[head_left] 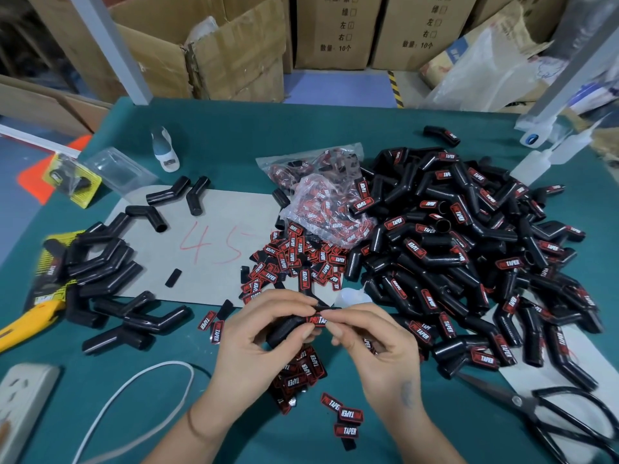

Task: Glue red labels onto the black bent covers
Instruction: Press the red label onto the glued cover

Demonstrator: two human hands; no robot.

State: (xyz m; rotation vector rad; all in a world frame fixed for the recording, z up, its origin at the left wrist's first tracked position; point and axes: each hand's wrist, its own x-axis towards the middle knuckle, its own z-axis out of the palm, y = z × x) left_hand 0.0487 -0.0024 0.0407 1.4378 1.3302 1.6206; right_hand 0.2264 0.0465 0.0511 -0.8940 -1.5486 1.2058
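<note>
Nearest me, a few loose red-and-black printed labels (345, 415) lie on the green desk (234, 135), with black-handled scissors (549, 406) at near right and a white power strip (23, 403) at near left. Just beyond, I see my left hand (258, 343) gripping a black bent plastic cover (288, 328), fingers curled round it, while my right hand (375, 346) pinches a red label (318, 319) against that cover's upper end. Farther left sits a pile of bare black covers (100, 262) on grey cardboard (201, 249); farther right, a big heap of labelled covers (469, 249). Between them, a clear plastic bag of labels (321, 202).
</note>
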